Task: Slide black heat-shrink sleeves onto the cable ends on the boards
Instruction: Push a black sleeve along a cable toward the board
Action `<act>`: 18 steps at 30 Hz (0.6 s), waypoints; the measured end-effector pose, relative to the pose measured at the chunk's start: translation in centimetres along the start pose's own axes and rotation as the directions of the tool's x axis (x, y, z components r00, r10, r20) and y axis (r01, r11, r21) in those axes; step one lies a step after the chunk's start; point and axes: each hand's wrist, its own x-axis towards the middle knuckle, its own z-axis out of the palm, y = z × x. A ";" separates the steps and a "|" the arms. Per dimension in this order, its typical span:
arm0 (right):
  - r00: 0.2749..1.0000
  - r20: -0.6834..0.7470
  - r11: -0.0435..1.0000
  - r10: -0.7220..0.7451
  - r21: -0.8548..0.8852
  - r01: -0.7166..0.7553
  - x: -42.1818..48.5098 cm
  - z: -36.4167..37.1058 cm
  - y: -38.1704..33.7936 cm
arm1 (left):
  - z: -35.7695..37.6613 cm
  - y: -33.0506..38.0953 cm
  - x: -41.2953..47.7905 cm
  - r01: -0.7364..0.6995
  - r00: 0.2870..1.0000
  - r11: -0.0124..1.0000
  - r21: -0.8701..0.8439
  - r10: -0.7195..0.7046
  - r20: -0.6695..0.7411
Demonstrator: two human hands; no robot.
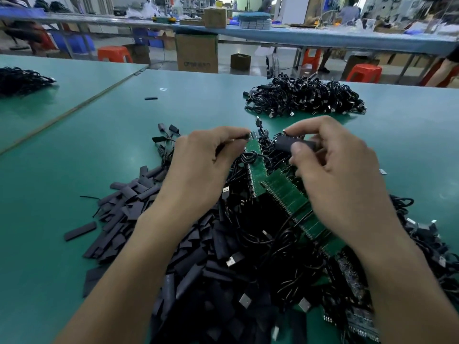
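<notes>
My left grip [198, 167] pinches a thin black cable end [244, 137] steady; right grip [342, 180] pinches a black heat-shrink sleeve [285, 144] facing it.

Flat black sleeves [129, 207] lie heaped near left. A strip of green boards [285, 192] runs centre to near right among tangled black cables [273, 244], one sleeve [285, 144] held above its far end.

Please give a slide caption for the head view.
Left hand pinches a cable end, right hand holds a black sleeve, over green boards.
</notes>
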 end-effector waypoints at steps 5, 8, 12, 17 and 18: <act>0.998 -0.041 0.995 0.046 0.092 -0.042 0.2 -0.4 0.9 | 0.5 0.3 -0.2 -0.014 0.995 1.000 0.001 0.013 0.095; 0.999 -0.014 0.989 0.053 0.137 -0.051 0.1 -0.6 1.3 | 0.5 0.3 -0.2 0.009 0.995 1.000 -0.019 -0.007 0.100; 1.000 -0.026 0.993 0.002 0.119 0.001 0.1 -0.6 1.5 | 0.7 0.6 -0.3 0.022 0.994 0.999 -0.032 -0.019 0.105; 0.989 -0.137 0.991 -0.063 0.107 0.078 0.0 -0.3 1.5 | 0.6 0.8 -0.3 0.029 0.996 0.997 -0.072 -0.023 0.091; 0.987 -0.146 0.990 -0.066 0.115 0.084 0.0 -0.2 1.5 | 0.6 0.8 -0.3 0.031 0.996 0.996 -0.086 -0.023 0.085</act>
